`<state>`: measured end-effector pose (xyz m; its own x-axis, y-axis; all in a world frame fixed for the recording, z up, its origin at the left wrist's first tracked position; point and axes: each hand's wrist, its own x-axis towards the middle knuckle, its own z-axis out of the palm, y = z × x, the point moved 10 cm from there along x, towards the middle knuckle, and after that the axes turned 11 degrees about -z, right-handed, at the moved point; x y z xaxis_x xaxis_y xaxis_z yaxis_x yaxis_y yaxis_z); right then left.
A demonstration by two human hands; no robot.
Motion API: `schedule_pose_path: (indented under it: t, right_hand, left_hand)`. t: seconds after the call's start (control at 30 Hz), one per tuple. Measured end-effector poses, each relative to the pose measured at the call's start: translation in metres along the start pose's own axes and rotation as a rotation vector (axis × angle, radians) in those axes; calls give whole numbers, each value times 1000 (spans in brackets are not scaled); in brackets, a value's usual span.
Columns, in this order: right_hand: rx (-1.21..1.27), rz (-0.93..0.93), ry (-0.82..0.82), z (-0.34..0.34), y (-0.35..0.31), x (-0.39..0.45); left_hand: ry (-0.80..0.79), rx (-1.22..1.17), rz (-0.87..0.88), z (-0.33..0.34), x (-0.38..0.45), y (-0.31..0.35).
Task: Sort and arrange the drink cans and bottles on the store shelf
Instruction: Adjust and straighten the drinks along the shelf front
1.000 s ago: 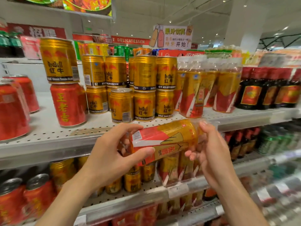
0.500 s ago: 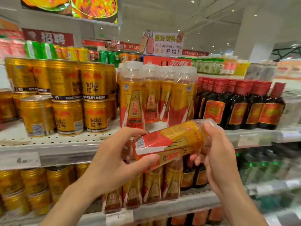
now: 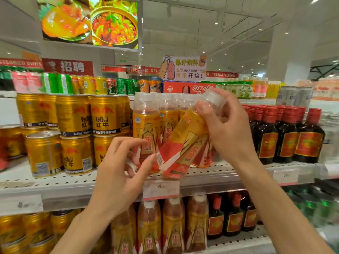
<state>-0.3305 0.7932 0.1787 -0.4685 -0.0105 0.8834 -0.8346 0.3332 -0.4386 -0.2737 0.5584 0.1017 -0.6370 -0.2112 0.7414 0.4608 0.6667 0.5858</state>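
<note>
bright, even ceiling light, glare on gold cans [image 3: 73,116], edges bowed and softly blurred

Food poster [image 3: 89,21] overhead, juice sign [image 3: 183,68] behind, price tag [image 3: 161,189] on shelf edge.

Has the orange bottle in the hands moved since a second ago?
Yes. The orange bottle has swung from lying flat below the shelf edge to leaning upright, base on it.
</note>
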Motion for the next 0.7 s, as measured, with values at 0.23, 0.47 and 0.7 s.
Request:
schedule_pose_path:
  t: [0.23,0.47,0.7]
  right_hand:
    - [-360,-228,-94,48,-11,17]
    - [-492,-231,-216,66,4,-4]
    - [-458,-242,-130,64,6,-17]
  left_hand:
    - [-27,196,-121,6,12,-31]
    - [-42,159,-128,12,16,-39]
    - [-57,161,-123,14,16,-38]
